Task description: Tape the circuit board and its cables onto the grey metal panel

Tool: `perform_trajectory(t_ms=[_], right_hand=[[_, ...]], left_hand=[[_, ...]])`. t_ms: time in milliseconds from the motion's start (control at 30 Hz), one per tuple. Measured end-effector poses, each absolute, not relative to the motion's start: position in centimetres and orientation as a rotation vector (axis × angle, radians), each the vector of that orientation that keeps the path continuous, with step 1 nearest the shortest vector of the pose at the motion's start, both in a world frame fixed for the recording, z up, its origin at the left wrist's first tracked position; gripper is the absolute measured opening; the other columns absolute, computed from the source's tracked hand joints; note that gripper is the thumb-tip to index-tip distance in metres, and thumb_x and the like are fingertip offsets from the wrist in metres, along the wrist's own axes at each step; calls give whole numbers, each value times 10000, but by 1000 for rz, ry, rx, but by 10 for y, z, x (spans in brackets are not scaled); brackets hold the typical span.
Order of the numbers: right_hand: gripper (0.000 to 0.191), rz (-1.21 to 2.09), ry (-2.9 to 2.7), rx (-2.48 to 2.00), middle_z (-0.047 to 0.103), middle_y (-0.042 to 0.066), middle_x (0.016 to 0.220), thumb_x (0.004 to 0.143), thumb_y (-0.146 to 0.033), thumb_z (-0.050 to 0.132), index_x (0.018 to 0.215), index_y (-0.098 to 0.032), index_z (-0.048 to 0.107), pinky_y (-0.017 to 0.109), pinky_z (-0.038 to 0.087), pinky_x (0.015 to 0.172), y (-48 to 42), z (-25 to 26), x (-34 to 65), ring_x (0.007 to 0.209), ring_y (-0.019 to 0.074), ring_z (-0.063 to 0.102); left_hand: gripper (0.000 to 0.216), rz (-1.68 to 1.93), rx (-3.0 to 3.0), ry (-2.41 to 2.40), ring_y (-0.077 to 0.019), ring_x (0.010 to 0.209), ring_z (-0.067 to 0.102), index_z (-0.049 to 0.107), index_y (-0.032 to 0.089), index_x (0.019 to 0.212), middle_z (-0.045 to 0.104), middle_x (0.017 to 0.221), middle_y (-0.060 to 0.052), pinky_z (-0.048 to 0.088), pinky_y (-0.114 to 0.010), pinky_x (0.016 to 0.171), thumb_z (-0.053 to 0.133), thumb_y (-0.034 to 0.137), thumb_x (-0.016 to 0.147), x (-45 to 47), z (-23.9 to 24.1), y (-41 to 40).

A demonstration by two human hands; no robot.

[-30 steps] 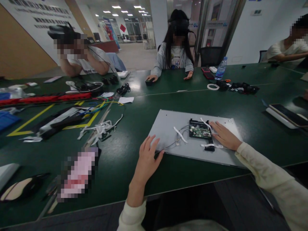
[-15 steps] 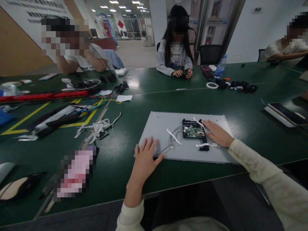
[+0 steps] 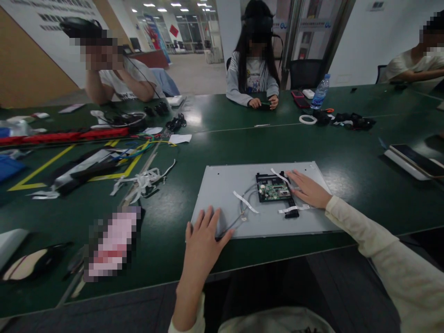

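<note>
A flat grey metal panel [image 3: 225, 187] lies on the green table in front of me. A small green circuit board [image 3: 272, 190] in a black frame sits on it, with thin grey wires [image 3: 243, 208] and white tape strips running to the panel's near edge. My left hand [image 3: 203, 243] rests flat, fingers spread, on the panel's near left corner. My right hand [image 3: 308, 189] lies flat on the panel just right of the circuit board, fingers stretched out and touching its edge.
Left of the panel lie white tape scraps [image 3: 142, 181], cables, a red bar [image 3: 65, 137] and yellow tape lines. A tape roll [image 3: 307, 119], a water bottle [image 3: 319, 95] and black parts sit further back. Three other people sit around the table. A tablet [image 3: 414, 162] lies at right.
The panel has slid or turned to the left and squared up to the table edge, with both my hands still flat on it. The person opposite now holds a phone in both hands.
</note>
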State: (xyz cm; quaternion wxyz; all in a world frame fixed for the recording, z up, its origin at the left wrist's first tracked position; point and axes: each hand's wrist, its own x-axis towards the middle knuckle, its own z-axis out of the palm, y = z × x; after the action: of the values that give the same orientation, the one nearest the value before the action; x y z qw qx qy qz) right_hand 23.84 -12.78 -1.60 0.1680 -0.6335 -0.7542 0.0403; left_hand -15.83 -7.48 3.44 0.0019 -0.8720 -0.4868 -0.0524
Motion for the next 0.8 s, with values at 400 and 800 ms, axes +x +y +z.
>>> perform_trajectory(t_ms=[400,800], right_hand=[[659,110,-2168,-1766,251,66,1545,953,-473,311,1529,-218,118,492,262,1147,-123,-18,230,1431,257,180],[635,152,-2172,-1740,265,62,1541,952,-476,312,1516,-214,182,497,255,1149,-117,-13,220,1435,255,164]], left_hand=[[579,-202,-2696,-1600,-324,1367,342,429,214,1386,394,1478,-98,319,-563,1063,515,474,876,-170,31,-85],[419,-405,-2620,-1641,-243,1306,446,484,226,1325,531,1375,-74,366,-430,1030,462,366,931,-182,30,-78]])
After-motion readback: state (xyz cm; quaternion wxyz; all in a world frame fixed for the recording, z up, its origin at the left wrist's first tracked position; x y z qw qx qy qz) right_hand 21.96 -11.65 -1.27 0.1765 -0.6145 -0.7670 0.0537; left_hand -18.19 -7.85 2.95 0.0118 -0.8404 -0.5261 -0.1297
